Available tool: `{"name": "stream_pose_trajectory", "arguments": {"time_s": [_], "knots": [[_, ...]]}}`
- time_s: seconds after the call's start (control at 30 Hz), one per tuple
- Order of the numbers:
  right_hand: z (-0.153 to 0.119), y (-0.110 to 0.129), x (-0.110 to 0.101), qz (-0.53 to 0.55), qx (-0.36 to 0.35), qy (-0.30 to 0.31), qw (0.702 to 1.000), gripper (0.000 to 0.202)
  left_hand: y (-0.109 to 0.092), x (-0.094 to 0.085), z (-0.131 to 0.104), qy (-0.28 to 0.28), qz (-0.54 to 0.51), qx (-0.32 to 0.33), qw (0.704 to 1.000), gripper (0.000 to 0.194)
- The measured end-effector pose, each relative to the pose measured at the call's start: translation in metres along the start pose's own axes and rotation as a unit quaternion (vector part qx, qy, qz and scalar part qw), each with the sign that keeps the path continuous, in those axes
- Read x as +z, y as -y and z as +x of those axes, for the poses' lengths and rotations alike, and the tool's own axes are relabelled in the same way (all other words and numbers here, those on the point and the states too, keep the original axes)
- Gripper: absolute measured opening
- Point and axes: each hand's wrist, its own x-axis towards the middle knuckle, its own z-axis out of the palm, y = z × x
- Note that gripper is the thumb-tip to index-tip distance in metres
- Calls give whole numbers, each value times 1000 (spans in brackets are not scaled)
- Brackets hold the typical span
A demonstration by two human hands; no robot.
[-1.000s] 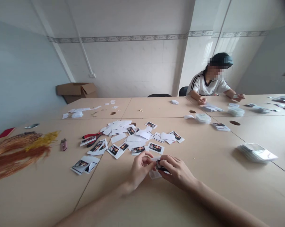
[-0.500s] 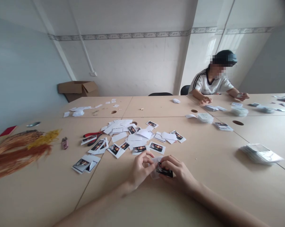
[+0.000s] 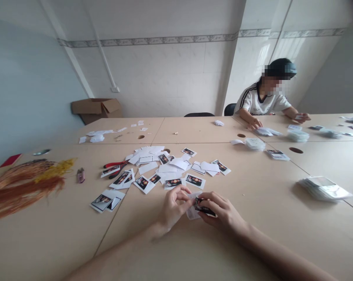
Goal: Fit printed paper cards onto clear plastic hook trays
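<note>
Two bare hands work just on the near side of a loose pile of cards (image 3: 165,169), which is spread over a pale wooden bench (image 3: 176,253). The right hand (image 3: 220,208), near the pile's right-hand end, has its fingers clamped on a dark printed card (image 3: 208,212). The left hand (image 3: 176,205), below the pile's middle, has thumb and forefinger pinched on a clear sleeve (image 3: 193,213). The sleeve lies partly under the printed card; whether the card is inside it cannot be told.

The pile mixes blank white cards with dark photo prints. At its left edge are red-handled pliers (image 3: 116,165), partly covered by a print. Farther left of the pile lies a small pink clipper (image 3: 80,175), and beyond that a bundle of orange-brown strands (image 3: 27,191) with yellow ones (image 3: 61,169). Well to the right of the pile sits a stack of clear sleeves (image 3: 322,188). Beyond the pile, to the far right, a co-worker (image 3: 259,103) in a cap and white shirt sits handling small cards. A cardboard box (image 3: 97,108) stands behind the pile, to the left.
</note>
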Motion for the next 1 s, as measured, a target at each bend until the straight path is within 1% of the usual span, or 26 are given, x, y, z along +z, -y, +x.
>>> {"name": "stream_pose_trajectory", "arguments": {"time_s": [0.17, 0.27, 0.37, 0.5, 0.6, 0.7, 0.8, 1.0], "knots": [[3, 3, -6, -26, -24, 15, 999, 18, -2, 0, 2, 11, -28, -26, 999, 27], [3, 4, -7, -18, -19, 12, 1000, 19, -3, 1, 2, 8, -22, -32, 999, 27], [3, 5, -8, -21, -22, 11, 999, 19, -1, 0, 2, 6, -2, -24, 1000, 29], [2, 7, -8, -68, -64, 34, 995, 17, 3, -1, 1, 9, 35, 0, 999, 34], [1, 8, -9, -107, -84, 44, 990, 16, 2, -1, 1, 6, 44, 15, 999, 31], [2, 8, -8, -118, -89, 31, 988, 16, -2, 0, 0, 12, 46, 28, 998, 22], [2, 6, -7, -126, -91, 11, 988, 15, -6, 1, 0, 22, 58, 45, 997, 20], [2, 3, -8, -125, -83, 18, 988, 18, -4, 1, -1, -6, 89, 54, 995, 18]]}}
